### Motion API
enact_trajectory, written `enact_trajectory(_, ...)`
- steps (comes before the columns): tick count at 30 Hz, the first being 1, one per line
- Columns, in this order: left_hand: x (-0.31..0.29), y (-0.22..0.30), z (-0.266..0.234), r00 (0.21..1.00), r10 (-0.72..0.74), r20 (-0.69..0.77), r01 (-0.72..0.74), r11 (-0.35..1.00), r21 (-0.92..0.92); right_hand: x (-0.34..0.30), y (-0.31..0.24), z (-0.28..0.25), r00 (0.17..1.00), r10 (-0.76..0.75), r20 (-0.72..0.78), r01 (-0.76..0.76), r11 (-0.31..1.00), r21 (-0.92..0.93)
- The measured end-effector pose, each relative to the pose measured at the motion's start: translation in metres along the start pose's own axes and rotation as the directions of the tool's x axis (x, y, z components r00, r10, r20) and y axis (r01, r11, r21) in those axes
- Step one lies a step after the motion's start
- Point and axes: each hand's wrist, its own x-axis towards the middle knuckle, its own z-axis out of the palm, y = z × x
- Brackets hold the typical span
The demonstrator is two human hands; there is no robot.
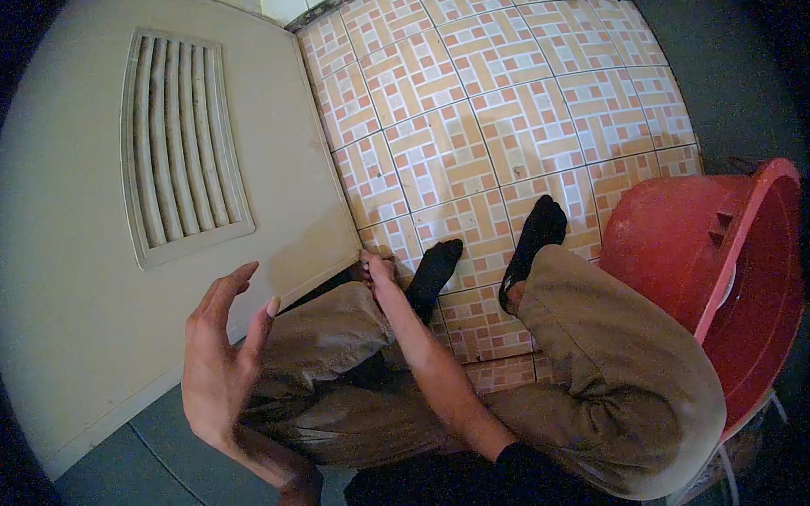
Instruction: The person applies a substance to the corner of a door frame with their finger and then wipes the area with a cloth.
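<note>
My left hand is raised in front of the beige door, its thumb and fingers curved apart with nothing between them. Past my left knee reaches my right hand, its fingers curled closed at the door's lower corner. Whatever those fingers grip, if anything, is too small and partly hidden to make out. A slatted vent is set into the door panel. A dark gap shows under the door's bottom edge, next to my right hand.
My feet, in black socks, rest on the patterned tile floor. A large red plastic tub lies tilted beside my right leg. Grey tiles lie at the lower left. A dark wall borders the floor at right.
</note>
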Motion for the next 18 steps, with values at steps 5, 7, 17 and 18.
enact_trajectory(5, 0.001, 0.001, 0.001, 0.999, 0.009, -0.038, -0.009, 1.0, 0.005, 0.017, 0.007, -0.009, 0.99, 0.007, 0.143, -0.009, 1.0, 0.01)
enact_trajectory(7, 0.001, 0.001, 0.001, 0.999, 0.019, -0.039, -0.019, 1.0, 0.0, 0.019, 0.01, -0.007, 0.995, -0.042, 0.088, 0.045, 0.999, -0.029)
enact_trajectory(17, 0.001, 0.001, 0.003, 0.998, 0.031, -0.051, -0.03, 0.999, 0.02, 0.022, 0.006, -0.006, 0.999, -0.032, 0.034, 0.035, 0.997, -0.066)
enact_trajectory(18, 0.001, 0.001, 0.003, 0.998, 0.032, -0.051, -0.03, 0.999, 0.021, 0.021, 0.006, -0.007, 0.999, -0.033, 0.035, 0.035, 0.997, -0.065)
